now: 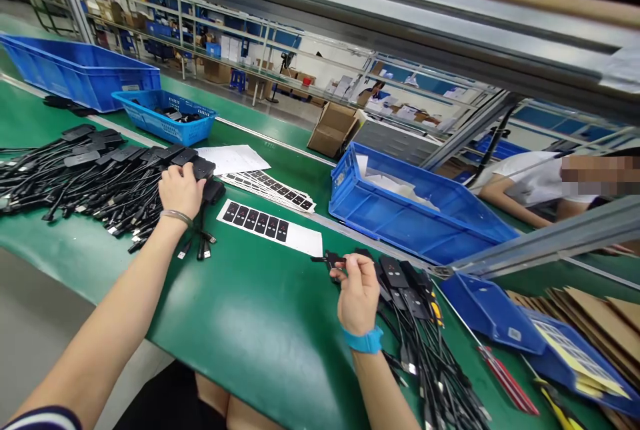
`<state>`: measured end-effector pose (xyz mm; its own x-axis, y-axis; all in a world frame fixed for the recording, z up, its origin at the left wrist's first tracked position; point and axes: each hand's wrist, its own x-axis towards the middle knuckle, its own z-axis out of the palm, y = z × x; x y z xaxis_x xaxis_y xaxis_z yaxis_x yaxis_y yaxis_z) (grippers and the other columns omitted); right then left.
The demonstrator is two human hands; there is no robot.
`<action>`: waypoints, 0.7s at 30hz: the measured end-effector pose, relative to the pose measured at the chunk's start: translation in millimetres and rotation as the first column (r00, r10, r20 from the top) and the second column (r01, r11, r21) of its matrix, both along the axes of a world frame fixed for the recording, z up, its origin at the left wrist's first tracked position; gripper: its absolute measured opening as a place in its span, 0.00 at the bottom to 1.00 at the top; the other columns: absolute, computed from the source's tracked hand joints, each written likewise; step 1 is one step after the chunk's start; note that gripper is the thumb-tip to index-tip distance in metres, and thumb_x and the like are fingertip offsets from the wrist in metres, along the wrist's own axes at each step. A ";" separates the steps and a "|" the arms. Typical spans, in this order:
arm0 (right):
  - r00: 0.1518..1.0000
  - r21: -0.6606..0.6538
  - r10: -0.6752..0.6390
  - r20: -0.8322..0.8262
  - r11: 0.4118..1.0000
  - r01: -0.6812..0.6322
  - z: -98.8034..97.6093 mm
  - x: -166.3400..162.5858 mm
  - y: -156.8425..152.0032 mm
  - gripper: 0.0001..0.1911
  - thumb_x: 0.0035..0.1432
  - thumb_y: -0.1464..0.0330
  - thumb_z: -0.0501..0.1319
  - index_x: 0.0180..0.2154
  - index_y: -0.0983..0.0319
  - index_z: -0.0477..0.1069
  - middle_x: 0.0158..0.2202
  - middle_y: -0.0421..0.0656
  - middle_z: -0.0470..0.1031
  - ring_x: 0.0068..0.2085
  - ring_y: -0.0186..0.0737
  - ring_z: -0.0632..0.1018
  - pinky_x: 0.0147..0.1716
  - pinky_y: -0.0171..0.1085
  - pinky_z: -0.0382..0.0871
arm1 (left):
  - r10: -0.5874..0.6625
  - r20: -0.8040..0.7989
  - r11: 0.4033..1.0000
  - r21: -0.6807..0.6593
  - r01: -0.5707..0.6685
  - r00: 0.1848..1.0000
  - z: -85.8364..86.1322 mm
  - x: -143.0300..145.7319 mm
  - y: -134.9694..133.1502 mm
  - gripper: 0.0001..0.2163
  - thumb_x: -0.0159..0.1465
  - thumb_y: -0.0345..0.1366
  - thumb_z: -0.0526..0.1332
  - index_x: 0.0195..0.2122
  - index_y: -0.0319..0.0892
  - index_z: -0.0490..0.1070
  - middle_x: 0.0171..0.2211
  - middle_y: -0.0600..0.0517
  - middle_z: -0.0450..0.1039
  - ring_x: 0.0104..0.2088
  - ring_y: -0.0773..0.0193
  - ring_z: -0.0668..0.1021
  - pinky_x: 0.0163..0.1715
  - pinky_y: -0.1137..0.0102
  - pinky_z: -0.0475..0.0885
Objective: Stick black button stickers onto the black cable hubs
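Note:
My left hand reaches into a big pile of black cable adapters, flat boxes with USB leads. Its fingers curl over the end of one black adapter. Between the hands lies a white label sheet with a row of black stickers on its left part. My right hand is closed in a pinch just past the sheet's right end. A small dark thing shows at its fingertips; what it is I cannot make out. Beside that hand, more adapters lie bunched, their leads trailing toward me.
Behind the sheet are stacked label sheets and white paper. Blue bins and a blue basket line the back. Red-handled tools and a yellow-black tool lie right. Another person sits across.

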<state>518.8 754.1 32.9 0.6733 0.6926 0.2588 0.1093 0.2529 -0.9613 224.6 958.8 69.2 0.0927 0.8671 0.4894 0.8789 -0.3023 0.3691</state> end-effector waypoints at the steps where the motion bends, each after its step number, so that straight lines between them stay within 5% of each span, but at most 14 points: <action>1: 1.000 -0.013 0.015 0.018 1.000 -0.015 -2.2 -2.1 -0.2 0.15 0.57 0.55 0.63 0.32 0.59 0.67 0.30 0.37 0.67 0.28 0.32 0.71 0.28 0.33 0.67 | 0.052 0.014 0.999 -0.013 -0.052 0.999 0.6 -2.9 1.7 0.24 0.70 0.44 0.49 0.59 0.29 0.56 0.51 0.35 0.63 0.55 0.38 0.65 0.51 0.49 0.63; 6: 0.994 -0.050 0.067 0.092 0.997 -0.063 -11.0 -3.8 1.2 0.15 0.59 0.54 0.60 0.33 0.59 0.67 0.30 0.37 0.68 0.28 0.33 0.71 0.29 0.35 0.67 | 0.073 0.042 0.996 -0.057 -0.071 0.996 2.1 0.9 0.9 0.22 0.66 0.38 0.58 0.58 0.30 0.62 0.44 0.34 0.71 0.47 0.39 0.72 0.46 0.52 0.66; 10: 0.995 -0.022 0.080 0.053 0.997 -0.079 -7.2 -7.7 -0.3 0.13 0.59 0.56 0.61 0.33 0.59 0.67 0.30 0.37 0.67 0.28 0.32 0.71 0.28 0.34 0.67 | 0.007 0.174 1.000 -0.004 -0.006 0.985 6.0 7.9 -7.0 0.21 0.65 0.36 0.59 0.58 0.37 0.63 0.42 0.42 0.73 0.44 0.50 0.74 0.47 0.58 0.67; 12: 0.996 -0.001 0.091 0.002 0.996 -0.091 -3.5 -10.4 -1.0 0.13 0.59 0.56 0.61 0.33 0.59 0.67 0.30 0.37 0.66 0.28 0.32 0.71 0.26 0.33 0.68 | -0.098 0.410 0.994 -0.001 0.108 0.907 5.4 15.1 -14.0 0.22 0.62 0.38 0.62 0.58 0.40 0.64 0.39 0.47 0.73 0.39 0.57 0.75 0.44 0.63 0.70; 14: 0.992 0.023 0.107 -0.067 0.994 -0.106 -0.4 -12.5 -1.3 0.13 0.58 0.55 0.62 0.32 0.58 0.67 0.29 0.37 0.65 0.28 0.32 0.70 0.24 0.32 0.68 | -0.181 0.697 0.946 -0.068 0.315 0.694 1.8 26.1 -24.3 0.23 0.59 0.38 0.66 0.55 0.40 0.67 0.35 0.50 0.72 0.33 0.62 0.75 0.37 0.68 0.72; 16: 0.982 0.044 0.128 -0.141 0.991 -0.123 1.5 -13.7 -1.4 0.14 0.57 0.55 0.63 0.32 0.58 0.67 0.29 0.37 0.64 0.28 0.32 0.69 0.22 0.31 0.67 | -0.115 0.898 0.783 -0.181 0.596 0.424 -4.8 39.7 -38.2 0.20 0.57 0.36 0.68 0.49 0.37 0.70 0.31 0.51 0.70 0.29 0.66 0.73 0.31 0.72 0.72; 18: 0.967 0.055 0.153 -0.203 0.988 -0.145 2.1 -14.3 -1.7 0.14 0.56 0.55 0.64 0.32 0.58 0.67 0.27 0.36 0.63 0.27 0.32 0.68 0.20 0.30 0.66 | 0.101 0.970 0.492 -0.242 0.836 0.222 -13.7 54.0 -55.3 0.14 0.57 0.33 0.69 0.42 0.35 0.71 0.29 0.52 0.69 0.27 0.69 0.72 0.28 0.75 0.72; 20: 0.955 0.043 0.185 -0.232 0.983 -0.180 2.1 -14.6 -2.2 0.15 0.55 0.55 0.65 0.31 0.58 0.66 0.24 0.34 0.61 0.24 0.31 0.67 0.19 0.29 0.65 | 0.334 0.930 0.205 -0.234 0.950 0.157 -22.9 67.5 -74.5 0.09 0.58 0.29 0.68 0.38 0.34 0.71 0.29 0.51 0.68 0.28 0.71 0.73 0.30 0.77 0.74; 21: 0.953 0.029 0.198 -0.229 0.980 -0.197 2.2 -14.9 -2.5 0.15 0.56 0.55 0.65 0.31 0.58 0.66 0.23 0.33 0.61 0.23 0.30 0.66 0.18 0.29 0.64 | 0.415 0.896 0.108 -0.219 0.970 0.156 -26.8 73.5 -84.4 0.09 0.58 0.27 0.67 0.38 0.35 0.70 0.30 0.50 0.69 0.29 0.71 0.74 0.32 0.78 0.74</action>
